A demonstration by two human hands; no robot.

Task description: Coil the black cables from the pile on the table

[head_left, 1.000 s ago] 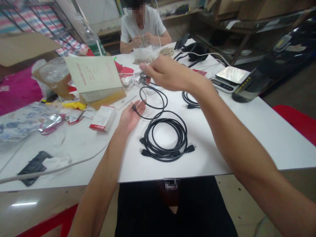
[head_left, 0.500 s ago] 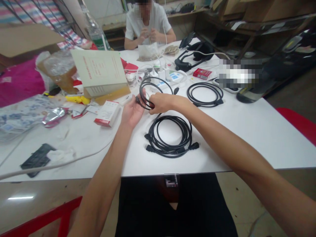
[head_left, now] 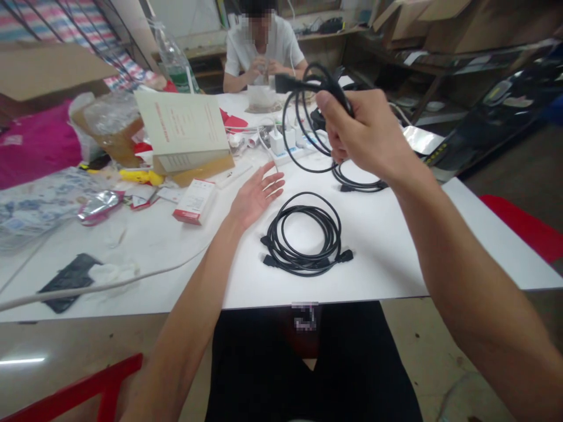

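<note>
Raised above the table, my right hand (head_left: pixel 356 126) is closed around a coiled black cable (head_left: pixel 295 149), whose loops hang to the left of my fist. One connector of that cable points left. My left hand (head_left: pixel 256 196) rests low over the white table with its palm up, fingers apart and nothing in it. Just right of it lies a pile of coiled black cables (head_left: pixel 275 228) with several plugs sticking out. Another black cable coil (head_left: pixel 367 186) lies farther back, partly hidden behind my right hand and forearm.
A red-and-white small box (head_left: pixel 194 201) and a cream paper-covered carton (head_left: pixel 182 126) stand on the left. White chargers in a power strip (head_left: pixel 281 155) sit behind my left hand. Across the table (head_left: pixel 378 258) sits a person (head_left: pixel 261 53). A grey cable crosses the left side.
My right hand has lifted the coiled cable up and to the right, away from my left hand. My left hand has let go of it and opened.
</note>
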